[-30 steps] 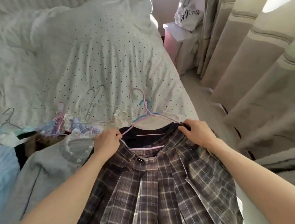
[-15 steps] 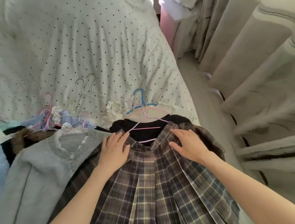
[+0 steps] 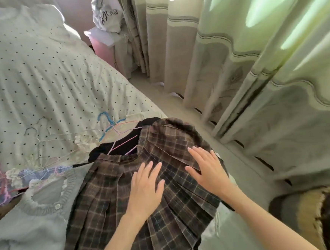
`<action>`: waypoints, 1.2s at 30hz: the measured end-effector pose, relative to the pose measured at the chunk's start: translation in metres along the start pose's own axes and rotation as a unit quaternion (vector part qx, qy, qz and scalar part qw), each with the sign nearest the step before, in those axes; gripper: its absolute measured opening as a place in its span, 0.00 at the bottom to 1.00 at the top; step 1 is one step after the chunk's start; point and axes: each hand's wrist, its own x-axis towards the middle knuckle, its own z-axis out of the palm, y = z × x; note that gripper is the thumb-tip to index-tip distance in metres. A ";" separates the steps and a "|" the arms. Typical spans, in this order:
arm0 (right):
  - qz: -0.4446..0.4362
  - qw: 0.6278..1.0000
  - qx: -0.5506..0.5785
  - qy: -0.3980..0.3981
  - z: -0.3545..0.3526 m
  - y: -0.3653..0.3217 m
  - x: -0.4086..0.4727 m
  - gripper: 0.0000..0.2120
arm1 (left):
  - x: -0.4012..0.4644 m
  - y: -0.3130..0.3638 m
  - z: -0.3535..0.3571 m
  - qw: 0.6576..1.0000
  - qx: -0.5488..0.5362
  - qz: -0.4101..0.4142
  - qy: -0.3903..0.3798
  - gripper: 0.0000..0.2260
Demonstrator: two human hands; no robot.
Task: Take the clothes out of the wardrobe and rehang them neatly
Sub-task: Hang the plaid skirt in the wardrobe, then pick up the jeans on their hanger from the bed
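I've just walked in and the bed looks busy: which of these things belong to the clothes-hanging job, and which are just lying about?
Part of the job:
plaid skirt, under both flat hands: left hand, right hand
black garment on a pink hanger
grey cardigan
loose hangers

Just lying about:
dotted bedspread
curtains
white bag

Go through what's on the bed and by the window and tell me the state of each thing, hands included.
Plaid skirt: lying flat on the bed, pleats spread.
Left hand: open, pressing flat on the skirt.
Right hand: open, pressing flat on the skirt.
Blue hanger: lying on the bed, partly under clothes.
Grey cardigan: laid out beside the skirt, buttoned at the neck.
Curtains: drawn shut.
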 end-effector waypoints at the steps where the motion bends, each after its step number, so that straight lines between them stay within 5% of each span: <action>1: 0.021 1.000 0.005 0.017 -0.001 0.000 -0.021 0.28 | -0.006 0.007 -0.003 1.000 0.000 0.029 -0.002 0.23; 12: 0.267 0.937 0.027 0.225 -0.026 0.042 -0.261 0.32 | -0.068 0.137 0.019 0.932 0.074 0.342 -0.096 0.25; 22: 0.516 0.802 0.069 0.295 0.013 0.030 -0.521 0.28 | -0.219 0.272 0.105 0.796 0.086 0.563 -0.204 0.27; 26: 0.579 0.737 0.047 0.347 0.010 0.027 -0.623 0.37 | -0.286 0.332 0.130 0.744 0.049 0.632 -0.213 0.22; 31: 0.647 0.665 0.018 0.372 0.013 0.011 -0.728 0.35 | -0.384 0.388 0.162 0.686 0.019 0.688 -0.237 0.23; 36: 0.720 0.585 0.016 0.373 0.037 -0.015 -0.813 0.34 | -0.499 0.433 0.196 0.612 -0.011 0.709 -0.351 0.31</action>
